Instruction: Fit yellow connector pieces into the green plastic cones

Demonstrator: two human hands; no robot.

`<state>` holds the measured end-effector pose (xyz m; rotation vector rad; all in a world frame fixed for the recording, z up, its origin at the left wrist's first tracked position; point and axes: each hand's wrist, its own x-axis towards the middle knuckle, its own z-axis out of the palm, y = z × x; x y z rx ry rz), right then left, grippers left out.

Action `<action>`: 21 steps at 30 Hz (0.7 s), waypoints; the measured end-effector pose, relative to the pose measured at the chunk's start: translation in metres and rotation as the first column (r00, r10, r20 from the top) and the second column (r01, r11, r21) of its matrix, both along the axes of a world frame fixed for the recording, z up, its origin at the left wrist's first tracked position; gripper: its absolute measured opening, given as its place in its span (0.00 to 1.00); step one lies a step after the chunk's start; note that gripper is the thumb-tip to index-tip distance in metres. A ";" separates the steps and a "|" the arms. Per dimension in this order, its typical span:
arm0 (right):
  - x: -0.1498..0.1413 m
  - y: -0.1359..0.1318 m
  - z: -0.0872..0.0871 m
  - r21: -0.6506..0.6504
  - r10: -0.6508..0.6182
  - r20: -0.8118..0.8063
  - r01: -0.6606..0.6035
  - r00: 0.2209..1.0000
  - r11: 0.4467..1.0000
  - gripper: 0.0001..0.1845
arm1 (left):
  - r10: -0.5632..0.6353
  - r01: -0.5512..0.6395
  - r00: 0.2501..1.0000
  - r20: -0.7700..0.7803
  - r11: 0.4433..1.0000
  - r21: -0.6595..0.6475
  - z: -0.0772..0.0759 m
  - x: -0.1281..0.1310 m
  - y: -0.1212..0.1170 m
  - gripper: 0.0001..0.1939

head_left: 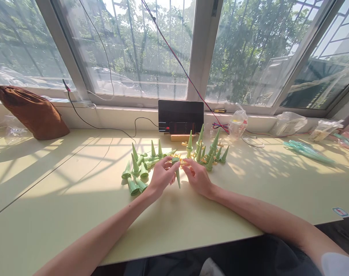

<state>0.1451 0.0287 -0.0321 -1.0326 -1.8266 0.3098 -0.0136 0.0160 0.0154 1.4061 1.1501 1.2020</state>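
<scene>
One green cone (178,179), tip towards you: pinched in your left hand (163,176). Your right hand (200,179): just right of that cone, fingers bent (whether gripping anything, unclear).

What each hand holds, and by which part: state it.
Left hand: a green cone, by its wide end. Right hand: cannot be told.
</scene>
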 end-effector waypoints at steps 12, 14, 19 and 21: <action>0.001 0.002 0.000 0.003 0.037 -0.005 -0.037 0.999 0.999 0.14 | -0.015 0.015 1.000 -0.001 1.000 -0.010 -0.002 -0.001 0.000 0.19; 0.001 0.002 0.001 -0.004 0.054 0.003 -0.054 0.999 0.999 0.13 | -0.020 0.020 1.000 -0.004 1.000 -0.006 -0.003 -0.001 0.001 0.20; 0.002 0.002 0.002 -0.018 0.068 0.042 -0.068 0.997 0.998 0.13 | -0.016 0.016 1.000 -0.020 0.999 -0.040 -0.004 -0.001 0.001 0.20; 0.003 0.002 0.001 -0.016 0.070 0.051 -0.070 0.996 0.997 0.13 | -0.015 0.013 1.000 -0.027 0.998 -0.056 -0.003 -0.002 0.001 0.21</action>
